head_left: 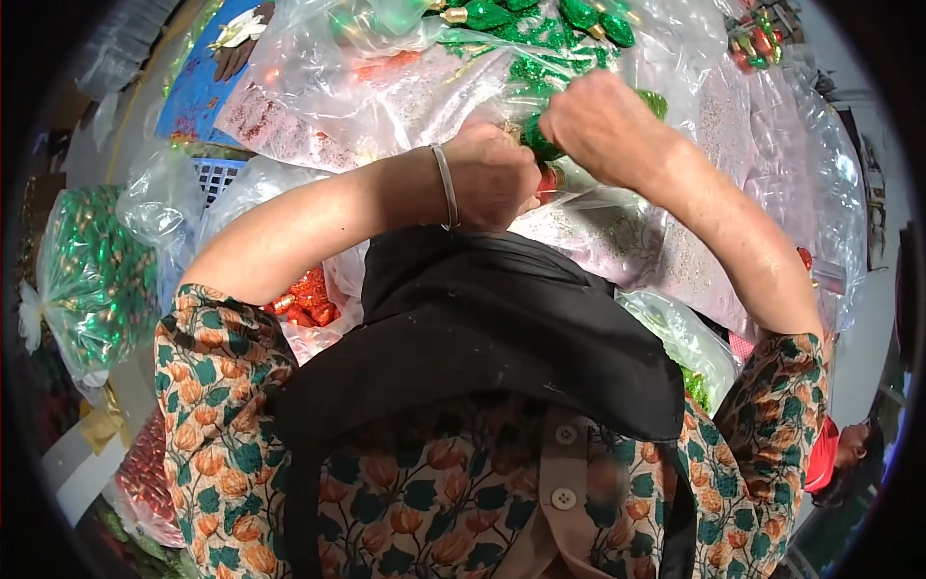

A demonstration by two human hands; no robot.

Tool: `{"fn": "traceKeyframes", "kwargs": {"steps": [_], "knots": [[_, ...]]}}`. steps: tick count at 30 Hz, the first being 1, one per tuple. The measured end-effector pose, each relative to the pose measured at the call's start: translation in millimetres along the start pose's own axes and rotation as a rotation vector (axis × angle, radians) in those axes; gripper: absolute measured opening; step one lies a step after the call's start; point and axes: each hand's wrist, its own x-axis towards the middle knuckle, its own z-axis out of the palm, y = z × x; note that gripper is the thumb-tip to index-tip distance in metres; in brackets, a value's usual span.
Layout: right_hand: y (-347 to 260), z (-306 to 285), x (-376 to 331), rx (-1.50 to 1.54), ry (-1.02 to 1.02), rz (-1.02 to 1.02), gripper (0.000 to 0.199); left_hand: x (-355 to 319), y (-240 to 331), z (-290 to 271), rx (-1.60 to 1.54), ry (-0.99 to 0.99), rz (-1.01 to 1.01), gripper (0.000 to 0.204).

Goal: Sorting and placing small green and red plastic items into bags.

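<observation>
My left hand (490, 179), with a pale bangle (445, 185) at the wrist, is closed near the middle of the work surface. Just to its right, and slightly farther away, my right hand (606, 130) is closed too, knuckles up. A green glittery bulb-shaped ornament (540, 138) shows in the gap between both hands. Below it, at the left fingertips, sits a red ornament with a gold cap (548, 181). My left fingers close around these ornaments; what the right fingertips pinch is hidden. Beyond lies a heap of green glittery bulb ornaments (487, 14) on clear plastic.
Glitter-dusted sheets (280, 125) and clear plastic bags surround the hands. At far left are a blue board (193, 101), a blue basket (220, 177) and a bag of green ornaments (101, 280). Red glittery pieces (307, 299) lie under my left arm. A person in red (825, 458) is at the right edge.
</observation>
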Motion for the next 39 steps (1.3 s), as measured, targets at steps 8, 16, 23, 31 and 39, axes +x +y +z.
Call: {"fn": "traceKeyframes", "kwargs": {"steps": [8,16,23,31,39], "knots": [[-27,25,22,-0.105,-0.104,0.05,0.013,5,0,17,0.093,0.216,0.106,0.013],[-8,5,25,0.118,-0.267,0.045,0.02,4,-2,22,0.119,0.516,0.349,0.009],[-16,4,42,0.056,-0.422,0.149,0.024,5,-2,16,0.004,0.279,0.187,0.011],[8,-11,-8,1.497,0.858,0.556,0.029,-4,12,17,0.141,0.143,0.054,0.022],[-13,54,6,1.918,0.933,0.429,0.026,-37,49,-6,0.35,0.301,-0.095,0.034]]}}
